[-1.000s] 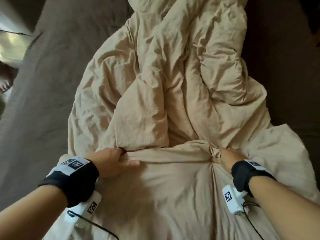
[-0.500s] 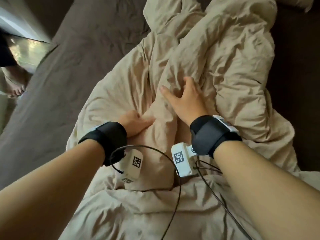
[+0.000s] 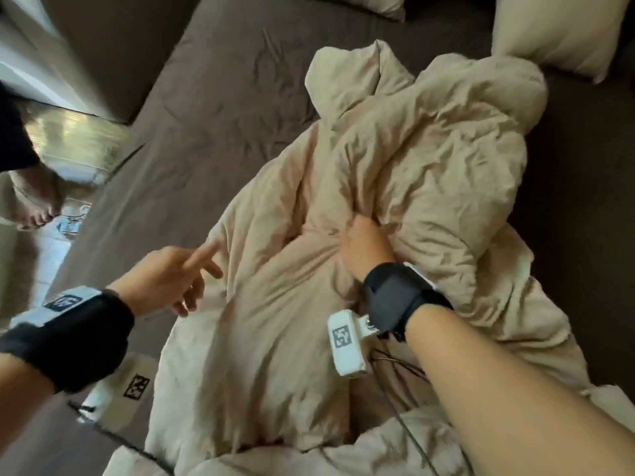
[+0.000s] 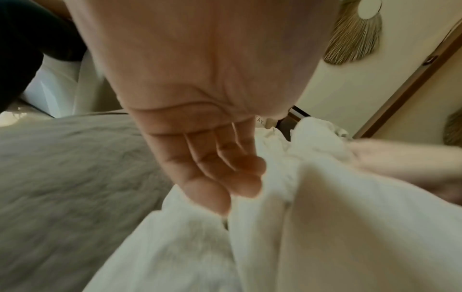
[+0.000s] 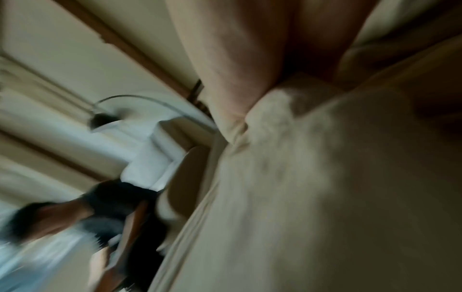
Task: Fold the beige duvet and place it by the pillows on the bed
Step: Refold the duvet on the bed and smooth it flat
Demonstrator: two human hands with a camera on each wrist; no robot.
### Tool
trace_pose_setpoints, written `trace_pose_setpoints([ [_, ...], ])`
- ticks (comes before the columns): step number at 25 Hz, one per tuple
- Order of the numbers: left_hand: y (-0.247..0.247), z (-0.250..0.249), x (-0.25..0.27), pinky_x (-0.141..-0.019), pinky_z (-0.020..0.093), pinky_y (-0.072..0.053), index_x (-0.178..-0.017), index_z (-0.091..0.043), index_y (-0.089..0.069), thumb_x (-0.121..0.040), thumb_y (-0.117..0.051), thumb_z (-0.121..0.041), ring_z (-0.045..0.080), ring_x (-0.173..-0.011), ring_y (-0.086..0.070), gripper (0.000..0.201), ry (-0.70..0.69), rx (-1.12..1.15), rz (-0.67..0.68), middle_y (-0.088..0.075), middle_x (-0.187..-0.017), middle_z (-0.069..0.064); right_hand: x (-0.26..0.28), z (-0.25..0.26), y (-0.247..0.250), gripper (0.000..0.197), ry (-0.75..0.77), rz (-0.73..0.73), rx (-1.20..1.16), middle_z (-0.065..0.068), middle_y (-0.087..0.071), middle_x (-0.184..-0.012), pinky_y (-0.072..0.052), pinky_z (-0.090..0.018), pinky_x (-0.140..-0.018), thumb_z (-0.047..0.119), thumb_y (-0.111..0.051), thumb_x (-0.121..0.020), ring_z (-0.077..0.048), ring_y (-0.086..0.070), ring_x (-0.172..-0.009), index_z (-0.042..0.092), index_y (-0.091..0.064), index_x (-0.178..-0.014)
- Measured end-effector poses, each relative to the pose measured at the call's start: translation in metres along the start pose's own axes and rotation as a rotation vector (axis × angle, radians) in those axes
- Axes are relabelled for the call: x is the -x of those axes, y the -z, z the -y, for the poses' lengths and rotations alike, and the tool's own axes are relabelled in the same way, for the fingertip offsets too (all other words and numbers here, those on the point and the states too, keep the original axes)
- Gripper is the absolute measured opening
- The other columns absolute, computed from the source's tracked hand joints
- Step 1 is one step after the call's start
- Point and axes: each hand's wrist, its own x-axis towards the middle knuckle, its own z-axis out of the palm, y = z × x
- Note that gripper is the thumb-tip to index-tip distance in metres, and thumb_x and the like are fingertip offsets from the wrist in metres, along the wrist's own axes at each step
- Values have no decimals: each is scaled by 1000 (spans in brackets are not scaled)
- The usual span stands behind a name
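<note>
The beige duvet [image 3: 412, 173] lies crumpled in a heap on the brown bed [image 3: 206, 108]. My right hand [image 3: 360, 245] grips a bunch of its fabric near the middle of the heap, fingers buried in the folds. My left hand [image 3: 182, 276] hovers open at the duvet's left edge, fingers spread and holding nothing; the left wrist view shows its straight fingers [image 4: 225, 173] just above the pale duvet [image 4: 325, 227]. The right wrist view is blurred, with the duvet [image 5: 325, 177] bunched under my palm. Pillows [image 3: 556, 32] lie at the top right.
A second pillow [image 3: 371, 5] shows at the top edge. Bare brown sheet stretches left of the duvet. Beyond the bed's left edge is the floor, where another person's bare foot [image 3: 34, 201] stands. Cables run from my wrist cameras across the duvet.
My left hand has let go of the duvet and drawn back left, opening. My right hand has gone from resting flat to gripping the fabric. The view has lifted toward the pillows.
</note>
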Motion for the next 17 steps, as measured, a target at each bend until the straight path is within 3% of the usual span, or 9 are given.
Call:
trace_pose_setpoints([
  [2,-4,-28,-48,-77,36,-56,-102,-23,-68,-82,-51,-74,25,-82,-69,57,-86,-167,-207,-72,-98,4,-10,-60,19,51,-321,-17,-17,-24,-51,-136,-40,-40,-99,13,-59,-87,-39,-50,-125,5,-39,-134],
  [3,-11,-45,-70,-86,36,-52,-118,-21,-63,-83,-59,-65,28,-100,-66,56,-122,-239,-272,-68,-115,5,-9,-72,26,61,-351,-106,-22,-22,-45,-139,-38,-42,-102,13,-63,-81,-40,-46,-127,8,-34,-134],
  [5,-38,-83,-117,-108,39,-40,-142,-15,-42,-78,-64,-62,31,-131,-49,82,-149,-290,-259,-49,-144,12,-13,-61,35,74,-111,-437,-6,-17,-36,-141,-37,-48,-104,23,-65,-69,-40,-38,-128,14,-32,-134],
  [7,-73,-108,-149,-114,42,-35,-150,-15,-23,-65,-64,-75,30,-140,-40,112,-81,-321,-184,-37,-155,12,-32,-22,40,78,257,-712,113,-16,-29,-148,-30,-54,-108,42,-58,-72,-41,-30,-135,18,-36,-142],
  [9,-92,-117,-173,-103,39,-43,-145,-14,-33,-72,-68,-69,34,-129,-51,97,-102,-346,-153,-50,-145,14,-74,10,45,78,410,-581,311,-14,-17,-158,-16,-60,-110,60,-51,-75,-41,-16,-143,33,-35,-147],
  [11,-74,-113,-185,-95,38,-46,-133,-15,-54,-91,-59,-50,39,-120,-57,55,-146,-394,-172,-60,-134,17,-118,-5,49,77,208,-316,502,-8,-17,-157,-16,-62,-112,65,-54,-74,-38,-15,-143,39,-36,-144],
  [12,-48,-101,-191,-95,39,-45,-129,-14,-60,-96,-55,-43,41,-119,-57,45,-126,-412,-217,-62,-132,20,-134,-30,50,75,65,-246,558,-10,-24,-152,-21,-59,-112,60,-57,-77,-37,-23,-138,31,-39,-144],
  [14,1,-65,-197,-96,42,-45,-123,-11,-65,-99,-47,-47,44,-119,-57,47,-23,-482,-279,-62,-129,25,-140,-79,54,78,-178,-152,620,-17,-32,-144,-30,-51,-111,51,-63,-79,-38,-34,-132,14,-39,-144],
  [17,4,-40,-190,-93,41,-47,-117,-12,-65,-98,-43,-48,44,-115,-59,46,36,-482,-213,-65,-124,24,-135,-97,64,100,-369,-165,426,-20,-27,-147,-30,-55,-110,54,-69,-73,-38,-32,-137,4,-24,-148],
])
